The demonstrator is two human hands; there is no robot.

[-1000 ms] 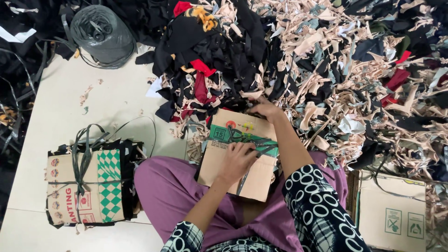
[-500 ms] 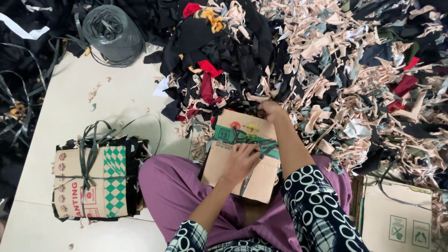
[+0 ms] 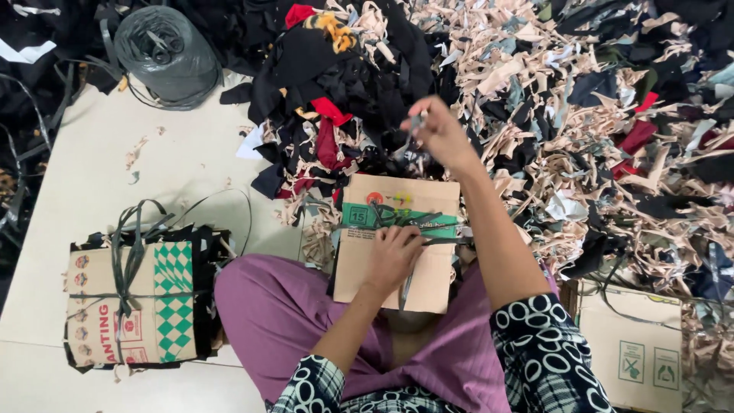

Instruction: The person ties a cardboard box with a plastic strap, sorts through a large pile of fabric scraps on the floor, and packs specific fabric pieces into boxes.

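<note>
At the frame's lower middle, the left hand [image 3: 391, 256] is pressing flat on a cardboard bundle [image 3: 394, 245] lying on the lap — its grip spread over the dark strap [image 3: 417, 222]. Above it, the right hand [image 3: 440, 134] is pinching the strap's end, pulling it up. Beyond, a scrap pile [image 3: 581, 115] is filling the upper frame; a tied bundle [image 3: 134, 306] is sitting lower left.
</note>
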